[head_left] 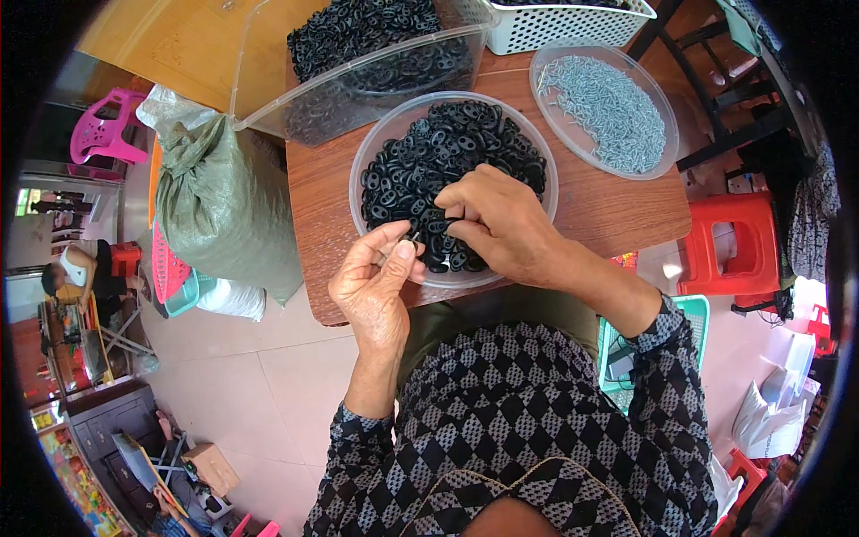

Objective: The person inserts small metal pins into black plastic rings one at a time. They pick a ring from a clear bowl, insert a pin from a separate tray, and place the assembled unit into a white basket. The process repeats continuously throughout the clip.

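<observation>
Centrally, my left hand [374, 285] pinches a black piece [417, 244] at its fingertips, by the bowl [552, 170]; my right hand's [501, 219] hold I cannot tell.

Bright light; glare far right; fisheye-bent edges, black corners.

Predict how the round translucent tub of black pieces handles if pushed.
The tub probably slides rather than tips: it looks wide, on a smooth-looking wooden table. Likely fairly heavy, given how many black pieces fill it. Those pieces lie loose and jumbled, so a jolt may shift them, perhaps spilling a few.
</observation>
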### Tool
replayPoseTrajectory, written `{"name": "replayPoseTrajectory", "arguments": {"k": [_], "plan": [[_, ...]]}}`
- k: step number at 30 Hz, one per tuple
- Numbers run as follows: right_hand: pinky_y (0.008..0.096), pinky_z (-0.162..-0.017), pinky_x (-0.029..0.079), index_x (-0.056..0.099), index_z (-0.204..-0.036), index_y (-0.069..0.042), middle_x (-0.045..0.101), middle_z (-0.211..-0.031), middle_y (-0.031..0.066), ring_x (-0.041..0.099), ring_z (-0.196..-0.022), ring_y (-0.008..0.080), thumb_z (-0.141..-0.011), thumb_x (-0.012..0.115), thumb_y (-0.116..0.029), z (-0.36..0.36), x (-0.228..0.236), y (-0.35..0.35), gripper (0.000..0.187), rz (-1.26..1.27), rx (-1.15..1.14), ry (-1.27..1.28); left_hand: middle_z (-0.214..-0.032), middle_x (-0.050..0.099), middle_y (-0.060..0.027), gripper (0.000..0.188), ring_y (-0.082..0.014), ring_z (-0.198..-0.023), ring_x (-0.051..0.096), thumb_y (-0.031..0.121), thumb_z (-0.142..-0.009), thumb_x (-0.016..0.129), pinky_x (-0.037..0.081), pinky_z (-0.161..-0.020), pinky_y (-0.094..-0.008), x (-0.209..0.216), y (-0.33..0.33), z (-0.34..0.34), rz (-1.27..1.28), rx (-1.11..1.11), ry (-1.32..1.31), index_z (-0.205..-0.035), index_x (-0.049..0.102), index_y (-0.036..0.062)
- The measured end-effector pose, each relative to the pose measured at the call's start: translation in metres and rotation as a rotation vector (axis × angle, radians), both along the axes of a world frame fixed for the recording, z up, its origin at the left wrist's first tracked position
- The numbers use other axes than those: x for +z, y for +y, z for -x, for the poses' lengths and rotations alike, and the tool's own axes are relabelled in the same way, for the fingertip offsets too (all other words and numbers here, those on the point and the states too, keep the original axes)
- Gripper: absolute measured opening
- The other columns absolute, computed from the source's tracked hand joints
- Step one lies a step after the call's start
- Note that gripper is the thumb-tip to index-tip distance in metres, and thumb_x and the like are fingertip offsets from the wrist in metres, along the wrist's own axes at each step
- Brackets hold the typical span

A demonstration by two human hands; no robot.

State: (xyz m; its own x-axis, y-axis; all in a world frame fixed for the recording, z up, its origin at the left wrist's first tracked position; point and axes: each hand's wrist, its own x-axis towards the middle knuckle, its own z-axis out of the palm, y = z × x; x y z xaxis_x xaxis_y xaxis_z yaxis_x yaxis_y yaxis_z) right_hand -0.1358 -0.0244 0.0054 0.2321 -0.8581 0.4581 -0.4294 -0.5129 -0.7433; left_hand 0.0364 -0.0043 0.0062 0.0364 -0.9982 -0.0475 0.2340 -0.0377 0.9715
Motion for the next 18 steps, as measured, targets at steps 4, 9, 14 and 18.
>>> {"name": "replayPoseTrajectory", "arguments": {"k": [4,9,14,18], "plan": [[0.0249,-0.062,0.042,0.062,-0.095,-0.004,0.057,-0.08,0.0042,0.052,-0.071,0.0123,-0.072,0.066,0.003,0.003,0.003,0.006,0.025,-0.125,0.009,-0.207,-0.078,0.063,-0.012,0.014,-0.011,-0.059,0.058,0.0,-0.083,0.06,0.049,-0.052,-0.0216,0.002,-0.003,0.007,-0.005,-0.021,0.057,-0.096,0.059,-0.0055],[0.0219,-0.064,0.044,0.064,-0.093,-0.001,0.062,-0.086,0.0015,0.054,-0.075,0.0068,-0.077,0.065,-0.001,0.0,-0.003,0.006,0.016,-0.402,0.046,-0.642,-0.079,0.063,-0.013,0.011,-0.0124,-0.06,0.059,0.002,-0.085,0.059,0.049,-0.05,-0.0228,0.001,-0.004,0.016,-0.007,-0.022,0.148,-0.094,0.056,-0.0039],[0.0208,-0.067,0.047,0.063,-0.094,0.002,0.064,-0.081,0.0036,0.057,-0.073,0.006,-0.079,0.062,-0.001,-0.01,0.0,0.008,0.015,-0.566,0.019,-0.886,-0.078,0.062,-0.0115,0.01,-0.0125,-0.06,0.059,0.003,-0.086,0.058,0.049,-0.05,-0.023,0.003,-0.005,0.025,-0.014,-0.032,0.199,-0.093,0.054,-0.0032],[0.0204,-0.062,0.047,0.061,-0.099,0.002,0.062,-0.08,0.0029,0.056,-0.07,0.0059,-0.082,0.059,-0.001,-0.018,-0.002,0.012,0.017,-0.477,-0.027,-0.89,-0.077,0.062,-0.0101,0.009,-0.012,-0.06,0.058,0.003,-0.087,0.057,0.049,-0.051,-0.0229,0.005,-0.006,0.025,-0.011,-0.015,0.201,-0.092,0.054,-0.0027]]}}
